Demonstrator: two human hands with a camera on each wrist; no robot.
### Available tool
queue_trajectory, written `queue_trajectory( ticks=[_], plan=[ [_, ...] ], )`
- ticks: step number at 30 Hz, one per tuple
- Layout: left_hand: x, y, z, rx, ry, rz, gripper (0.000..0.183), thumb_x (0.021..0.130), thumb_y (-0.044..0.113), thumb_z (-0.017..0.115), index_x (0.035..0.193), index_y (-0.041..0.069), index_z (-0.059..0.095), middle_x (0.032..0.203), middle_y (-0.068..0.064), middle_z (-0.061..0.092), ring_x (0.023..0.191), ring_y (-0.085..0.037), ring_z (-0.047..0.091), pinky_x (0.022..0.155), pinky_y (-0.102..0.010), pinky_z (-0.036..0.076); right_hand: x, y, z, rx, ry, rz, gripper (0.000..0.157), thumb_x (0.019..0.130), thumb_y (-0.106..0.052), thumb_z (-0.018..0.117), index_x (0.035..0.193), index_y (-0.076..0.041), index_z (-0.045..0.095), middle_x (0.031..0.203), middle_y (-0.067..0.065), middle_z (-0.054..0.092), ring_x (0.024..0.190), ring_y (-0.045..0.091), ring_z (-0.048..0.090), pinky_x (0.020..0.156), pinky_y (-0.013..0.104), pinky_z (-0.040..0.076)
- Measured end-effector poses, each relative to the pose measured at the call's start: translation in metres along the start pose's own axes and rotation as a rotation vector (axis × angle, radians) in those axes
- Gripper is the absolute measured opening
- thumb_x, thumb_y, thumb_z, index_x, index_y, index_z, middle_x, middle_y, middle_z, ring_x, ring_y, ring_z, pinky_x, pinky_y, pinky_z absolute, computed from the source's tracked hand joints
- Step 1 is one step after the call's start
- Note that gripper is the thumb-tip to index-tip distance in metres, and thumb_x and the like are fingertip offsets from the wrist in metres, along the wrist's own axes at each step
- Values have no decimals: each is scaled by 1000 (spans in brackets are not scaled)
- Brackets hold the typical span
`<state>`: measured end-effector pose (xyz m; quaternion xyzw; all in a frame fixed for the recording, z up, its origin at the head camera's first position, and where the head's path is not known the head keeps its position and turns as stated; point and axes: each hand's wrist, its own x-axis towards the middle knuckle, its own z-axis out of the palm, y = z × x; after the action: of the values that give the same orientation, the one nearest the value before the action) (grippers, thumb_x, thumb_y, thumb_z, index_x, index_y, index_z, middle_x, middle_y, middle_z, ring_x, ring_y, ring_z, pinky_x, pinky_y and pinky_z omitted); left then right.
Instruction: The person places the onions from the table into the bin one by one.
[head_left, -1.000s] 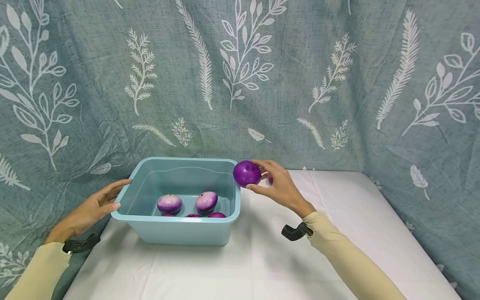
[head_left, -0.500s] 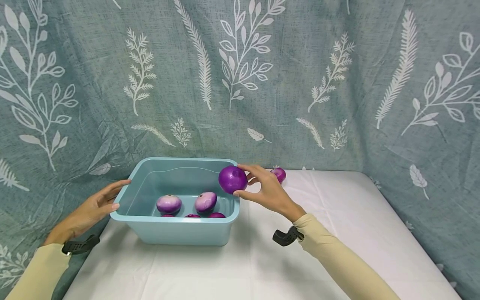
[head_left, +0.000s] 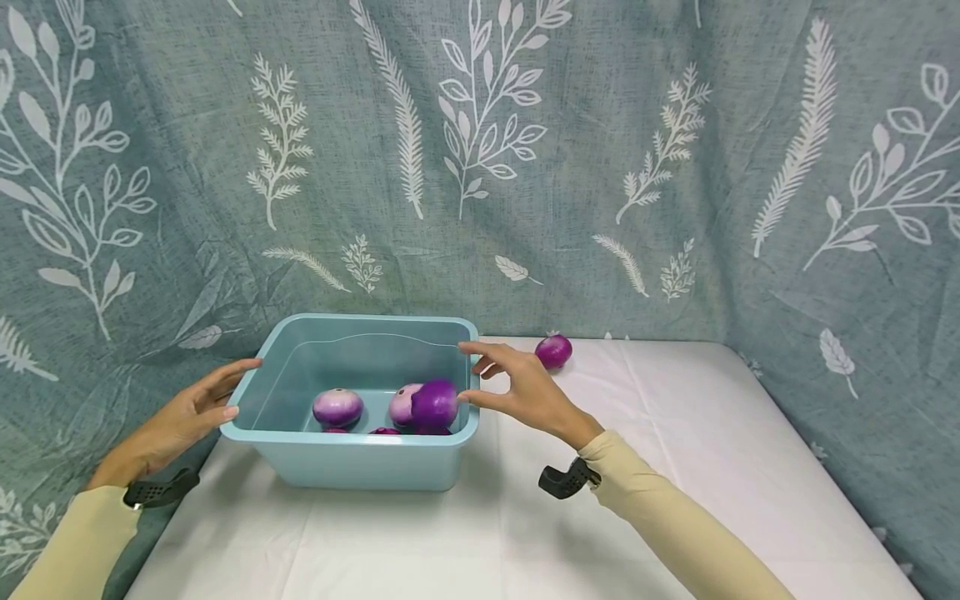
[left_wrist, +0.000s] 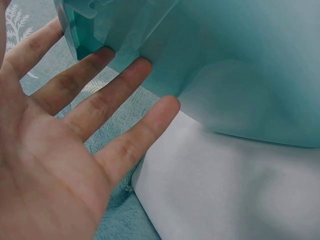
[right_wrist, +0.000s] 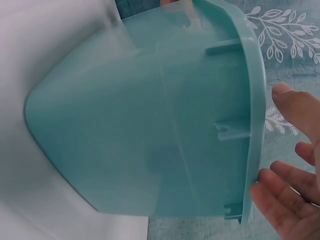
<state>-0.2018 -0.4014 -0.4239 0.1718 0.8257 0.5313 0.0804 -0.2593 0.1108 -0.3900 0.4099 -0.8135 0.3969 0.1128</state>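
Note:
My left hand [head_left: 182, 419] is at the left end of the light blue plastic tub [head_left: 352, 462], thumb by the rim. In the left wrist view its straight, spread fingers touch the outer wall. My right hand [head_left: 525, 390] is beside the tub's right rim with thumb and fingers apart, holding nothing. A dark purple onion [head_left: 438, 406] is inside the tub, just left of the right thumb, overlapping a paler purple-and-white onion [head_left: 400, 406]. Another pale onion [head_left: 337, 407] lies to the left. Several darker onions show only their tops behind the front wall.
A single purple onion [head_left: 553, 352] sits on the white-covered table [head_left: 637, 433] near its back edge, behind the right hand. Blue-green leaf-patterned cloth [head_left: 570, 150] hangs behind the table and at its sides.
My right hand has carried the dark onion leftward over the tub's rim and let it go; the onion is now lower, inside the tub. My left hand has stayed in place.

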Motion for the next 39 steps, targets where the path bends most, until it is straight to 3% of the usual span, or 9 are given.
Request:
queue_trajectory(
  ticks=[5, 8, 9, 13, 17, 20, 25, 30, 39],
  plan=[
    [0, -2, -1, -7, -2, 4, 66, 109, 8, 48, 166, 28, 21, 172, -3, 7, 156, -21, 11, 112, -34, 36, -2, 10, -3, -23, 19, -21, 63, 85, -26, 88, 140, -8, 62, 133, 3, 67, 102, 18, 69, 91, 31, 57],
    [-1, -2, -2, 3, 1, 6, 66, 109, 8, 47, 166, 28, 21, 172, -2, 8, 154, -17, 14, 109, -34, 37, -4, 22, -7, -35, 44, -5, 61, 86, -26, 87, 139, -9, 63, 131, 5, 67, 103, 18, 68, 90, 32, 57],
    [-1, -2, -2, 5, 1, 6, 66, 109, 8, 47, 166, 28, 21, 172, -2, 8, 153, -15, 15, 105, -25, 38, -5, 26, -8, -42, 52, 8, 60, 86, -25, 87, 139, -10, 63, 131, 4, 66, 103, 19, 67, 89, 33, 57],
    [0, -2, -2, 3, 3, 5, 66, 109, 8, 48, 166, 28, 21, 172, -4, 7, 153, -14, 15, 101, -17, 38, -8, 46, -14, -82, 81, 74, 57, 87, -27, 86, 139, -16, 64, 129, 3, 66, 104, 23, 66, 88, 34, 58],
    [0, -2, -3, 6, 2, 0, 66, 109, 8, 47, 166, 28, 21, 173, -3, 7, 156, -22, 11, 115, -46, 32, -13, 66, -20, -129, 110, 134, 54, 88, -32, 85, 136, -17, 66, 124, 3, 67, 101, 23, 66, 85, 40, 59],
    [0, -1, -2, -3, -3, -2, 66, 110, 8, 47, 166, 28, 20, 172, -2, 6, 157, -33, 5, 113, -70, 20, -17, 81, -24, -155, 125, 180, 55, 88, -35, 84, 136, -16, 66, 123, 5, 67, 100, 25, 67, 85, 45, 58],
    [0, -2, -2, -35, -11, 2, 66, 109, 7, 47, 166, 27, 20, 172, -3, 5, 154, -46, -2, 111, -78, 11, -24, 110, -32, -181, 145, 287, 57, 89, -36, 83, 139, -16, 64, 127, 10, 64, 111, 36, 65, 91, 51, 56],
    [0, -3, -1, -45, -11, 4, 66, 109, 7, 47, 166, 27, 21, 172, -6, 5, 153, -48, -3, 110, -80, 9, -31, 134, -38, -183, 166, 384, 60, 87, -30, 86, 140, -12, 63, 134, 17, 60, 119, 42, 59, 96, 54, 52],
    [2, -7, -1, -49, -16, 23, 65, 109, 6, 46, 166, 27, 20, 172, -6, 5, 153, -49, -3, 108, -81, 12, -41, 165, -43, -196, 185, 456, 62, 85, -23, 88, 140, -7, 63, 138, 26, 54, 122, 45, 50, 92, 55, 51]
  ],
)
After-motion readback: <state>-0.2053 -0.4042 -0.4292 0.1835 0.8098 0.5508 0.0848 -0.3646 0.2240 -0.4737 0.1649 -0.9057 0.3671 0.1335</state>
